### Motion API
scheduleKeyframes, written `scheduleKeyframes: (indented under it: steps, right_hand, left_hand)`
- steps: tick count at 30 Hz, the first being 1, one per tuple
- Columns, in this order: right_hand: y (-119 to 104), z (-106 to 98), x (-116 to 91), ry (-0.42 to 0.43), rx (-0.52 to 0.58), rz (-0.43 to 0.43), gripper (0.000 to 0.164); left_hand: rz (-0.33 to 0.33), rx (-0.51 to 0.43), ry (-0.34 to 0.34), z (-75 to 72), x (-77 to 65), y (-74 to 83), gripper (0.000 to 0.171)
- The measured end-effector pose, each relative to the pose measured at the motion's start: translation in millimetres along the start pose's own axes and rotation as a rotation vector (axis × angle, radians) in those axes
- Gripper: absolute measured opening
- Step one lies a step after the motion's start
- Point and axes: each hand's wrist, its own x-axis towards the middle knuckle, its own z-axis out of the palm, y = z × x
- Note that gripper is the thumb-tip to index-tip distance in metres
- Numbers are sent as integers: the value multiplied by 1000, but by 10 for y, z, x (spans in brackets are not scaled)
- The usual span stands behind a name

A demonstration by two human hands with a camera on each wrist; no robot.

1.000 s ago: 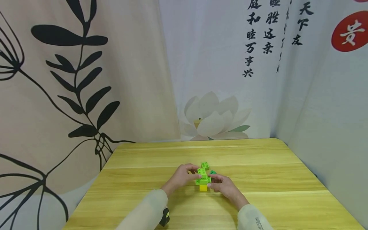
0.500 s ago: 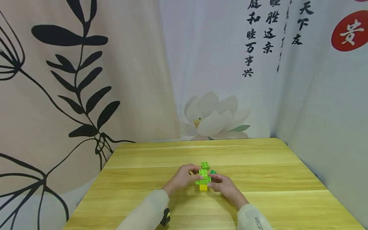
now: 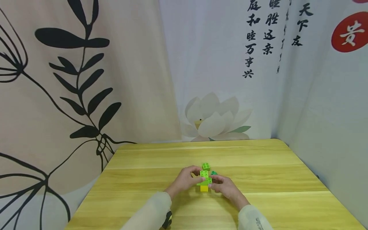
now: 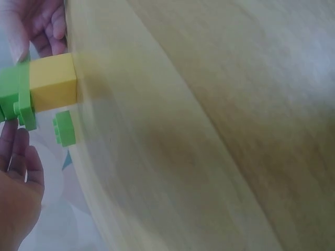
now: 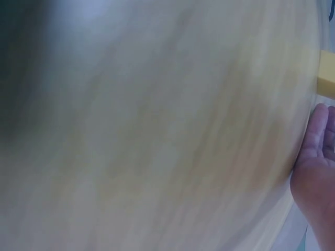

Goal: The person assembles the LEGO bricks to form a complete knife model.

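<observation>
A small stack of toy building bricks stands on the wooden table, its base a yellow brick (image 3: 204, 188) with light green pieces above. My left hand (image 3: 184, 180) pinches the light green top brick (image 3: 204, 173) from the left, with thumb in front and fingers behind. From the other side my right hand (image 3: 225, 188) holds the stack's right edge between thumb and fingers, just above the yellow brick. The left wrist view shows both hands on the green part, over the yellow brick (image 4: 53, 81). Only the yellow brick's edge and part of the right hand (image 5: 316, 157) show in the right wrist view.
A loose light green brick (image 3: 206, 166) lies behind the stack. Close to the right fingers is a dark green piece (image 3: 214, 172), partly hidden. The wooden table (image 3: 287, 179) reaches back to a printed curtain (image 3: 143, 80).
My left hand has shifted slightly right with the top brick, which now sits more squarely over the yellow one. The right hand keeps its hold. The head view has tilted a little.
</observation>
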Motion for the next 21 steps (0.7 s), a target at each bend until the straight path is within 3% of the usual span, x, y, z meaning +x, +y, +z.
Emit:
scheduleKeyframes:
  steps: [8,21]
  right_hand:
    - [-35,-1,-20,-10,13,-3,55]
    - [-56,-3,1,-1,-21,2,56]
  left_hand:
    - [-3,-10,7,16,1,-13,28]
    - [67,80,-21,-13,27,-18,25]
